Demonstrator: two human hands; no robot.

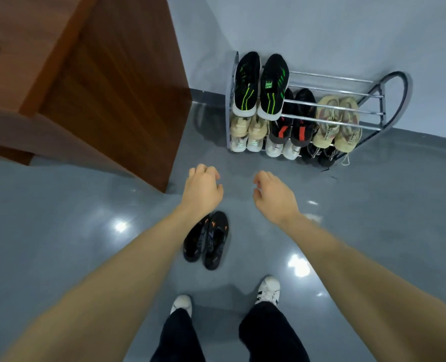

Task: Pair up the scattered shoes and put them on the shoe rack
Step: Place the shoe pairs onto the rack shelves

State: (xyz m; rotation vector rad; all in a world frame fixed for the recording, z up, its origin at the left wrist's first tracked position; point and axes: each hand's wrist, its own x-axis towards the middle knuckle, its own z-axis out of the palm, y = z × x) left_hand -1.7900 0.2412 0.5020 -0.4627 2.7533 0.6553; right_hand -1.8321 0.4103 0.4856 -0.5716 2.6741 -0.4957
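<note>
A metal shoe rack (pixel 347 82) stands against the wall at the upper right. On its top tier sits a black pair with green stripes (pixel 259 84). Lower tiers hold a black pair with red marks (pixel 293 118), a beige pair (pixel 338 121), cream and white pairs at the left, and a black pair (pixel 319 154) at the bottom right. A black pair with orange marks (pixel 207 240) lies side by side on the floor below my left wrist. My left hand (pixel 202 188) and my right hand (pixel 274 195) hover empty, fingers loosely curled, in front of the rack.
A brown wooden cabinet (pixel 112 82) fills the upper left, its corner close to my left hand. The glossy grey floor (pixel 72 231) spreads all round. My feet in white sneakers (pixel 269 290) stand at the bottom, just behind the black pair.
</note>
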